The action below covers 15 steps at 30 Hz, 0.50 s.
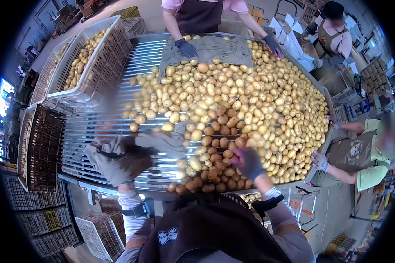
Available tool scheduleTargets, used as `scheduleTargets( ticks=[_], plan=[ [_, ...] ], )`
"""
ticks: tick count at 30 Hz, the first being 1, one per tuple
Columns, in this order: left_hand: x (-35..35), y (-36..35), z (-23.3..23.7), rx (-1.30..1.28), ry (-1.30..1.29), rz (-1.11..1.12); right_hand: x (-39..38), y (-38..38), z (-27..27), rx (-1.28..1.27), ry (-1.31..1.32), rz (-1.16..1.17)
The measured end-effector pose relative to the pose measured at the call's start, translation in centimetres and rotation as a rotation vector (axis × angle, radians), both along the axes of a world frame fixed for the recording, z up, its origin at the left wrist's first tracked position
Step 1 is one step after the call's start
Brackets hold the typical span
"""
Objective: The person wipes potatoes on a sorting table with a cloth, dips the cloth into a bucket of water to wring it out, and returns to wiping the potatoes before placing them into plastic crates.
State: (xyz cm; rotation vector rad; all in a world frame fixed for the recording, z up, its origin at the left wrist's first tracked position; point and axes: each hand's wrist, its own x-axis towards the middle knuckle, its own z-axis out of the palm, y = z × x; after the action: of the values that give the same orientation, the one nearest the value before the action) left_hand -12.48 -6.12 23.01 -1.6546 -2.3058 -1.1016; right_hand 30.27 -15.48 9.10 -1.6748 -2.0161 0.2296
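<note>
Many yellow potatoes (289,105) cover the middle and right of a slatted metal table (92,140). Browner potatoes (215,164) lie nearest my body. My left hand (118,162), over the slats at the left, is wrapped in or covered by a grey cloth (162,142); its fingers are hidden and the cloth is blurred. My right hand (249,163), in a purple-grey glove, hovers at the right of the browner potatoes. Its fingers are bent together; whether a potato is between them is hidden.
Opposite, a person's gloved hands (186,48) touch a grey cloth (228,50) on the potatoes. Another person's gloved hand (320,161) is at the right rim. A white crate of potatoes (96,65) and a brown crate (44,149) stand at the left. Another person (335,39) stands farther back.
</note>
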Motion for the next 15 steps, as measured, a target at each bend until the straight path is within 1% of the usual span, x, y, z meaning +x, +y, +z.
scheduleTargets(
  ticks=[1,2,4,5,6,7,8,9,10,11,12,13,15],
  plan=[
    [0.3,0.0,-0.2,-0.082,0.059,-0.044,-1.0,-0.6,-1.2,-0.088,0.079,0.172],
    [0.6,-0.1,-0.5,-0.164,0.117,-0.085,-2.5,-1.1,-2.2,-0.088,0.082,0.174],
    [1.6,-0.2,-3.1,-0.179,0.177,-0.188,-5.5,-1.3,-3.6,-0.025,-0.133,0.087],
    [2.0,-0.2,-4.5,-0.186,0.205,-0.24,-5.7,-0.9,-3.8,-0.02,-0.129,0.096],
    [3.2,0.1,-5.6,-0.329,0.007,-0.398,-5.6,-0.3,-4.0,-0.064,-0.012,0.073],
    [4.2,-1.1,-10.8,-0.316,0.2,-0.492,-5.8,-0.1,-4.1,-0.111,0.105,0.047],
    [5.1,-2.2,-15.9,-0.279,0.393,-0.576,-6.4,0.6,-2.7,-0.254,0.224,0.052],
    [4.4,-4.0,-20.0,-0.346,0.094,-0.721,-7.7,0.8,-1.3,-0.252,0.225,0.053],
    [6.4,-4.8,-18.2,-0.374,0.066,-0.812,-9.3,1.1,0.1,-0.249,0.238,0.087],
    [8.6,-5.1,-15.4,-0.419,0.086,-0.889,-10.8,1.2,0.8,-0.246,0.249,0.118],
    [10.6,-5.0,-13.1,-0.457,0.103,-0.982,-12.0,1.6,0.2,-0.244,0.241,0.111],
    [11.6,-5.0,-11.9,-0.483,0.117,-1.049,-12.8,2.3,-0.8,-0.205,0.3,0.147],
    [12.7,-4.6,-10.7,-0.536,0.166,-1.143,-13.0,2.8,-0.6,-0.159,0.348,0.163]
  ],
)
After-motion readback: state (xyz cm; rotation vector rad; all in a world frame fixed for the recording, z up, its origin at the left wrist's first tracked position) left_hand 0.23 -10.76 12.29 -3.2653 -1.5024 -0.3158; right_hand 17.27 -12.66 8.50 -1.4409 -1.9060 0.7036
